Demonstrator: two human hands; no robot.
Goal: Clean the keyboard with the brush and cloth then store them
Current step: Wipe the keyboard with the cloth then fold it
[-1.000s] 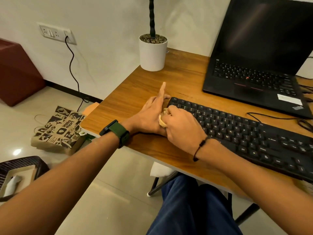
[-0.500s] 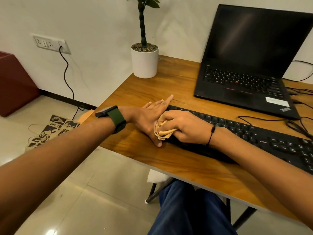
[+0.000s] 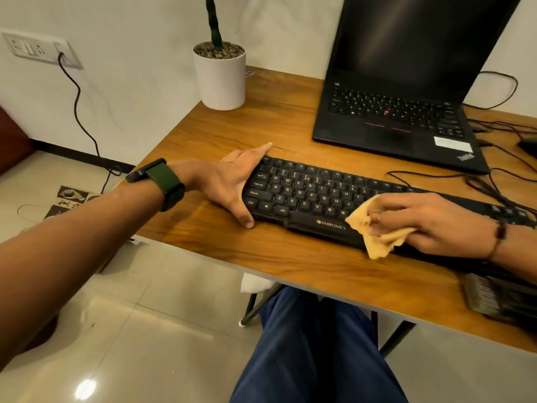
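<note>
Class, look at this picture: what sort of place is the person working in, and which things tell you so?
Probably a home or small office workspace: a wooden desk carries a laptop and a keyboard, with a potted plant by the wall.

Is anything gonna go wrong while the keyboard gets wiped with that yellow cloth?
Maybe. The right hand pinches the cloth over the keyboard, so a hard wipe might catch a keycap. The left hand braces only the keyboard's left end, so the other end could slide toward the tangled cables. The brush lies near the desk front edge, close to the right arm; a nudge could knock it off.
</note>
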